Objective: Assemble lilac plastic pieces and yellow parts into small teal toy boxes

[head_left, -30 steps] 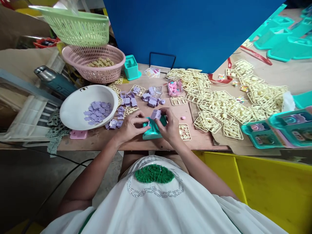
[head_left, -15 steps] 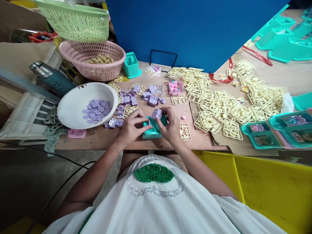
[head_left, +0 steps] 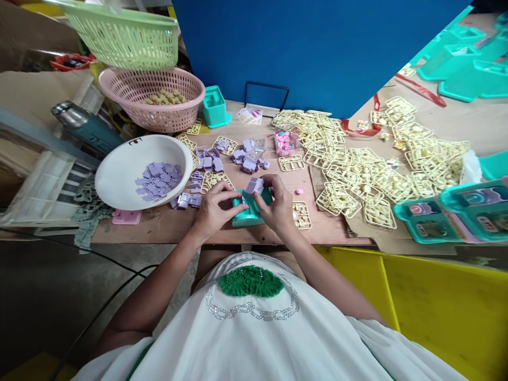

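My right hand [head_left: 280,203] is closed around a small, boxy light-purple plastic part [head_left: 254,185], held above a turquoise plastic box [head_left: 251,216]. The box sits at the table's front edge, between both hands. My left hand [head_left: 214,209] grips the left side of the box with thumb and index finger. A tiny pale-purple bit shows near those fingertips, too small to name. Left of my hands lie more purple plastic parts [head_left: 210,160] and a cream plastic sprue frame [head_left: 214,181]. On the right are another sprue frame [head_left: 302,215] and a small pink piece [head_left: 299,191].
A white bowl [head_left: 103,180] of flat purple pieces stands at left, below a pink basket [head_left: 154,114] and a green basket [head_left: 123,42]. Cream sprues [head_left: 369,172] are heaped at right beside turquoise trays [head_left: 426,222]. A blue panel [head_left: 293,53] rises behind.
Both hands and the purple part keep almost the same place. The view has shifted very slightly.
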A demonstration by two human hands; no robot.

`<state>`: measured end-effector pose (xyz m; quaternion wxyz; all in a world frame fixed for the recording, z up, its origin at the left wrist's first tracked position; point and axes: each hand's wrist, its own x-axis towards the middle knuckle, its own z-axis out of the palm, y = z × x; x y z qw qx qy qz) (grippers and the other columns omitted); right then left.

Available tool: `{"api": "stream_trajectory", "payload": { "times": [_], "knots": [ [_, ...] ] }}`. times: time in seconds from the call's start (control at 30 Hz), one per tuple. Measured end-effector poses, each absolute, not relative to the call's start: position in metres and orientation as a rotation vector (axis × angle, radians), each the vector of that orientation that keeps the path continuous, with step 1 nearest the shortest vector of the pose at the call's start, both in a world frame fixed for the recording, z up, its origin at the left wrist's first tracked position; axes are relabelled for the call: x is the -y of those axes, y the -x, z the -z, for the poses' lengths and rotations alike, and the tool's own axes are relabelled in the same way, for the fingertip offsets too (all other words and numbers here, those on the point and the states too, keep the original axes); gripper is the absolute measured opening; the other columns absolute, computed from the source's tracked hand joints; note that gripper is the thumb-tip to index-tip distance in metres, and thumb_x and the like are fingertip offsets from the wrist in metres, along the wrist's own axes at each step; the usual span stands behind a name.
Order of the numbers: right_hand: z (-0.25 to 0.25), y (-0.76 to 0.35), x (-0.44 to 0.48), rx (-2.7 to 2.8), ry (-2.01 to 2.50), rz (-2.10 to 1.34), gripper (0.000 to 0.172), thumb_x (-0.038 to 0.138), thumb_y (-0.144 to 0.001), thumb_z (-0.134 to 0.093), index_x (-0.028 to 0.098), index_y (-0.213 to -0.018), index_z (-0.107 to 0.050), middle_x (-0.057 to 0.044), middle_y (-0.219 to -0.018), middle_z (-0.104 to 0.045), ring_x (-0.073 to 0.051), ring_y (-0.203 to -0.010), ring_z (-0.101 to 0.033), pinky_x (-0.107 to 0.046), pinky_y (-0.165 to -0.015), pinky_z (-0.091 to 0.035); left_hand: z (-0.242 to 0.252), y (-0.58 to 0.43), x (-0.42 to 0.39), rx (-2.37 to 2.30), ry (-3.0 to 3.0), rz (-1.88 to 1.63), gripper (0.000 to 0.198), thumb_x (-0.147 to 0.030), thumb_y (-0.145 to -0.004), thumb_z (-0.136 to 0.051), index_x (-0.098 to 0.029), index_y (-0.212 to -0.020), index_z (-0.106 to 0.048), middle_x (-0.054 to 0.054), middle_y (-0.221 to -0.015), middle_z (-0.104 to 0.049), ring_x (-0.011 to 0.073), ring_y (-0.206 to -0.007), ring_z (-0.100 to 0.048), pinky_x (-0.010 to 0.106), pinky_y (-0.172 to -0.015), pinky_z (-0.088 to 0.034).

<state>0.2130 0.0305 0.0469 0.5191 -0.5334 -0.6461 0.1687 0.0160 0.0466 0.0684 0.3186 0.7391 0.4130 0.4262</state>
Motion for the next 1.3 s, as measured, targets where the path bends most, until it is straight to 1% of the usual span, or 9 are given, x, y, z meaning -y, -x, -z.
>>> {"api": "stream_trajectory", "payload": {
  "times": [0.07,0.23,0.53,0.8,0.97,1.3],
  "knots": [
    [-0.0471,-0.2128,-0.0305,1.552,1.28,-0.392,0.023,0.03,-0.093,-0.067,0.025,-0.115,-0.06,-0.007,-0.102,-0.075,-0.026,-0.09,-0.071,-0.039,-0.082,-0.062,-0.0684,-0.0154,-0.0474,-1.069,-1.936,-1.109,0.03,-0.043,-0.086,-0.09,-0.022,-0.107,-0.086,0.003,-0.091,-0.068,0.0168,-0.085,-0.066,0.029,-0.077,-0.056],
    [-0.0457,-0.2138,-0.0307,1.557,1.273,-0.386,0.024,0.029,-0.092,-0.068,0.026,-0.114,-0.059,-0.008,-0.102,-0.074,-0.026,-0.09,-0.071,-0.04,-0.082,-0.062,-0.0691,-0.0193,-0.0458,-1.088,-1.93,-1.132,0.024,-0.042,-0.085,-0.091,-0.023,-0.1,-0.087,0.003,-0.09,-0.068,0.0178,-0.085,-0.067,0.03,-0.077,-0.055],
    [-0.0476,-0.2117,-0.0302,1.541,1.247,-0.369,0.021,0.026,-0.093,-0.067,0.025,-0.112,-0.06,-0.005,-0.1,-0.074,-0.024,-0.088,-0.071,-0.036,-0.08,-0.06,-0.0688,-0.0169,-0.0454,-1.055,-1.902,-1.096,0.021,-0.038,-0.087,-0.089,-0.023,-0.102,-0.087,0.004,-0.093,-0.068,0.0179,-0.088,-0.067,0.031,-0.08,-0.056],
    [-0.048,-0.2125,-0.0302,1.557,1.245,-0.379,0.023,0.026,-0.093,-0.067,0.025,-0.114,-0.059,-0.005,-0.101,-0.074,-0.024,-0.09,-0.071,-0.036,-0.082,-0.06,-0.0738,-0.015,-0.0496,-0.976,-1.935,-1.061,0.021,-0.038,-0.091,-0.086,-0.021,-0.103,-0.087,0.004,-0.092,-0.066,0.0168,-0.088,-0.066,0.029,-0.078,-0.054],
    [-0.0486,-0.2116,-0.0305,1.537,1.232,-0.365,0.021,0.025,-0.092,-0.068,0.025,-0.112,-0.061,-0.005,-0.1,-0.074,-0.023,-0.088,-0.071,-0.035,-0.081,-0.061,-0.074,-0.0157,-0.05,-0.959,-1.928,-1.045,0.02,-0.037,-0.092,-0.085,-0.021,-0.103,-0.087,0.004,-0.092,-0.066,0.0168,-0.086,-0.065,0.029,-0.079,-0.055],
    [-0.049,-0.2128,-0.03,1.535,1.266,-0.426,0.022,0.027,-0.092,-0.067,0.025,-0.113,-0.06,-0.007,-0.103,-0.075,-0.025,-0.091,-0.072,-0.038,-0.084,-0.061,-0.0734,-0.0127,-0.0534,-0.927,-1.957,-1.022,0.018,-0.034,-0.092,-0.084,-0.021,-0.105,-0.087,0.004,-0.094,-0.067,0.0165,-0.089,-0.067,0.028,-0.081,-0.054]
  ]
}}
